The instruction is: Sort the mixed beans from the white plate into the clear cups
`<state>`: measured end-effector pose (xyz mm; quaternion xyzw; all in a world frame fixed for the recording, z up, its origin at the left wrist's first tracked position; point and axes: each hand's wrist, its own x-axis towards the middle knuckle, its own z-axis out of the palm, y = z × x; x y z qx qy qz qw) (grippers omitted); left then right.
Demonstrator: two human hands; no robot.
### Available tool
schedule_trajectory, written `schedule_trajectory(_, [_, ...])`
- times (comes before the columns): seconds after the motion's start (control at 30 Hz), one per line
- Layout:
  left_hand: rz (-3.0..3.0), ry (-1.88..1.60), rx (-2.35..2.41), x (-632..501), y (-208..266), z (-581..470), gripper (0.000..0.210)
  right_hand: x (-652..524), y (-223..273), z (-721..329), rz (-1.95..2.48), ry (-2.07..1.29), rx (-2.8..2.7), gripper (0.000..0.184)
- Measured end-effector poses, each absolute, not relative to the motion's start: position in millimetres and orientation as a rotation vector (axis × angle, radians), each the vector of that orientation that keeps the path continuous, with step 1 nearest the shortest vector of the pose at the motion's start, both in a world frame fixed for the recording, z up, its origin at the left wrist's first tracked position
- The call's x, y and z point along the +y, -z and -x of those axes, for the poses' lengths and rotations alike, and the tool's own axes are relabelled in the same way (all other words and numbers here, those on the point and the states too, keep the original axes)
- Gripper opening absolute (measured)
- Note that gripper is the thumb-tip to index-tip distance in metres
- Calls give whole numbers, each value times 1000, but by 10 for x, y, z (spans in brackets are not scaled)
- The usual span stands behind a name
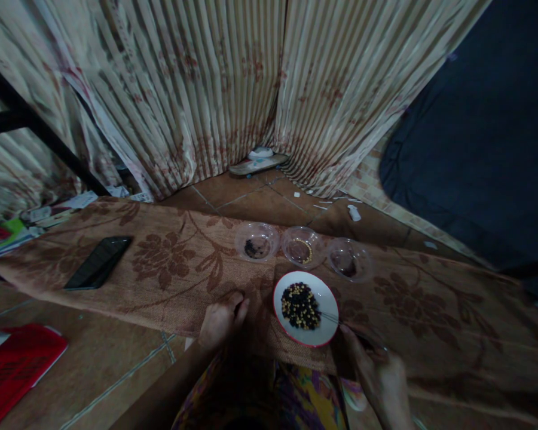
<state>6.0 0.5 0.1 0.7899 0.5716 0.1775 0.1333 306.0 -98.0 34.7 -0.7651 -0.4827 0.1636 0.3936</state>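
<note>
A white plate with a red rim stands on the cloth in front of me. Mixed black and yellow beans are heaped on it. My right hand, at the plate's lower right, is closed around thin metal tweezers; their tips reach the edge of the heap. My left hand rests on the cloth left of the plate, fingers curled, with nothing visible in them. Behind the plate stand three clear bowls: a left bowl with black bits, a middle bowl with yellow ones, and a right bowl with something dark.
A brown flowered cloth covers the narrow table. On its left lies a dark phone. A red basket is on the floor at left. Beyond the table are a skateboard, striped curtains and white scraps.
</note>
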Motion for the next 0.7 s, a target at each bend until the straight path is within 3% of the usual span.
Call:
schedule_trajectory(0.3, [-2261,-499,1658,6,-22,-67,28,-986,-410,-3050,1982,-437,-1127,38])
schedule_trajectory(0.7, [-2252,-491,1638,22,12,-40,27,-271,-567,-3723,1790,-28,-939,46])
